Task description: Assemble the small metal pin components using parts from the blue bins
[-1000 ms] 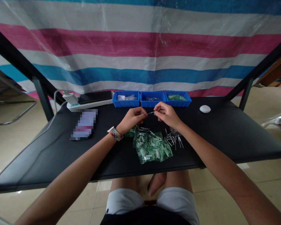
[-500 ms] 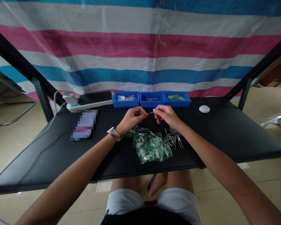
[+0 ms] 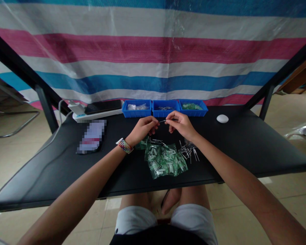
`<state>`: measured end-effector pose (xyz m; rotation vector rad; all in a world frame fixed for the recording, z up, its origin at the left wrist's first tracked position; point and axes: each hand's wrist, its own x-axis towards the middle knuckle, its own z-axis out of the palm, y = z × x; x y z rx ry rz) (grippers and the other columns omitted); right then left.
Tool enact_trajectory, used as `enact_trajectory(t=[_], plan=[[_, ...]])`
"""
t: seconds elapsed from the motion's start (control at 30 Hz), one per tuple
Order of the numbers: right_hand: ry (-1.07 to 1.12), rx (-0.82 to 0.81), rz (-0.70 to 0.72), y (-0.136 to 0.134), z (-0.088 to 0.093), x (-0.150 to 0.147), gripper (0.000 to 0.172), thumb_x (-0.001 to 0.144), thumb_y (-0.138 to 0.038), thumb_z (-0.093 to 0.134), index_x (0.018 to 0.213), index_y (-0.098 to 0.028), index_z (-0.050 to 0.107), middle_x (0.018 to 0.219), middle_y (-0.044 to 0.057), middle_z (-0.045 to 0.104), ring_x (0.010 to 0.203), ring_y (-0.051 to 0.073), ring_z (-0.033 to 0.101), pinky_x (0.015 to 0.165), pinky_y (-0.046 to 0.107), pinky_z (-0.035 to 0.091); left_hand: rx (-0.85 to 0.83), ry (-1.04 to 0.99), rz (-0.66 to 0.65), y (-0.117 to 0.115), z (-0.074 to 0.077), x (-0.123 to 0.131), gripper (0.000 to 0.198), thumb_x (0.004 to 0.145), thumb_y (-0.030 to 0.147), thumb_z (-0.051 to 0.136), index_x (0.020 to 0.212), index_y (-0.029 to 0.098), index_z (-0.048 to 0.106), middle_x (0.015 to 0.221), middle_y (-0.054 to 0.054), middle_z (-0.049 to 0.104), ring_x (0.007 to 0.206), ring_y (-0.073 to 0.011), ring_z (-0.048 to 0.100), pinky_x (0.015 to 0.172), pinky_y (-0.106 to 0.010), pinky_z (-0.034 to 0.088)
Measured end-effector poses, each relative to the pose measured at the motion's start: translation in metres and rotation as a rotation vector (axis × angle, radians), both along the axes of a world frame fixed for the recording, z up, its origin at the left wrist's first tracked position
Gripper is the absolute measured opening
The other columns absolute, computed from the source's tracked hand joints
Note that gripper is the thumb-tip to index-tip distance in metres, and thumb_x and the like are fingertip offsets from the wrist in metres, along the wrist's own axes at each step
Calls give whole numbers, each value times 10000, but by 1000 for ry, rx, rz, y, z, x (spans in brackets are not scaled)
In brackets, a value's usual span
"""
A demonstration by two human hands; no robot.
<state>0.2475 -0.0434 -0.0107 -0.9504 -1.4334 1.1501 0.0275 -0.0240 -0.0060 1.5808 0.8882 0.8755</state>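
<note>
- Two hands meet above the bench (image 3: 234, 146), just beyond the green packets (image 3: 165, 160); the left hand (image 3: 141, 129) pinches one end of a thin metal rod (image 3: 162, 121), and the right hand (image 3: 181, 125) pinches the other.
- Compared with half a second ago, the right fingers sit slightly higher and the left thumb is drawn closer to its forefinger; the rod remains between the fingertips. I take this as a small change of grip rather than a release; what the fingertips hide, I cannot tell.
- Some metal pins (image 3: 156, 141) lie at the far edge of the green packets, and a looser heap of pins (image 3: 190, 151) spreads to their right, partly on a clear bag.
- Farther beyond the green packets, three blue bins stand in a row: the left bin (image 3: 137, 113) holds clear packets, the middle bin (image 3: 166, 113) metal pins, the right bin (image 3: 193, 113) green ones. Their contents look unchanged.
- Well left of the green packets lies a phone (image 3: 91, 136); well to their right, beyond them, a white oval object (image 3: 222, 118).
</note>
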Motion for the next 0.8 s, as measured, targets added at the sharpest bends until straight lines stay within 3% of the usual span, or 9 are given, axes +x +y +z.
enact_trajectory(t=[0.2,0.5,0.7,0.8], plan=[[46,-61,-7,0,0,1,345,769,-411,834,963,-199,643,840,-12,710,517,109,650,471,246,579,104,-31,32,-2,1,2,202,834,329,722,903,156,645,784,11,605,562,-80,584,514,-200,479],[42,-240,54,2,-1,2,377,859,-529,760,818,-170,655,733,55,733,538,157,688,494,285,618,181,-51,58,-1,2,3,240,850,366,737,889,154,631,851,-15,626,599,-92,613,518,-212,506],[43,-189,53,-2,-2,0,320,791,-447,826,847,-175,668,783,40,752,548,141,686,517,280,620,182,-57,63,-1,1,3,250,855,360,751,920,159,616,806,8,601,574,-89,601,512,-213,497],[53,-78,-47,3,0,1,285,779,-409,822,856,-186,663,815,26,760,526,125,667,519,272,606,155,-57,86,0,1,3,260,844,346,758,889,174,569,773,24,582,552,-83,589,500,-204,480]])
